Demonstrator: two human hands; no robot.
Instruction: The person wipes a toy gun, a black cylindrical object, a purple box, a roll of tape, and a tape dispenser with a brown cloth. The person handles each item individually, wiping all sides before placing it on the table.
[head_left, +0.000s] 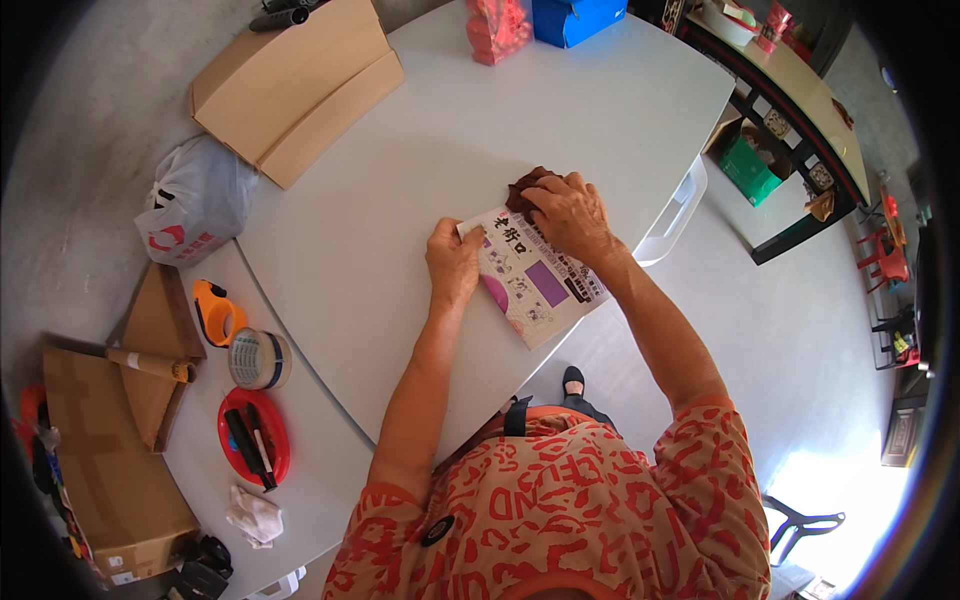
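Holding the flat white paper packet with purple patches (535, 285) down on the round pale grey tabletop (400, 180) is the job right now, so keep it steady. The packet lies near the tabletop's edge at about 5 o'clock, just in front of you.

Your left hand (452, 262) rests flat on the packet's 9 o'clock corner, fingers close together and pressing down. Keep that hand still so the packet cannot slide.

Your right hand (568, 212) sits at the packet's 12 o'clock end, fingers curled over a small dark brown crumpled thing (522, 188). The fingers seem to pinch it, but I cannot tell how tight, because the hand hides most of it. Work slowly there, and keep the brown thing close to the packet's end so nothing drops off the tabletop.

Well away at 8 o'clock, on the lower tabletop, are a roll of tape (258, 358), an orange tape holder (215, 312) and a red round dish with pens (255, 436). A blue box (575, 18) and a red packet (497, 28) stand at 12 o'clock. None are in your way, so use small moves and keep your elbows in.
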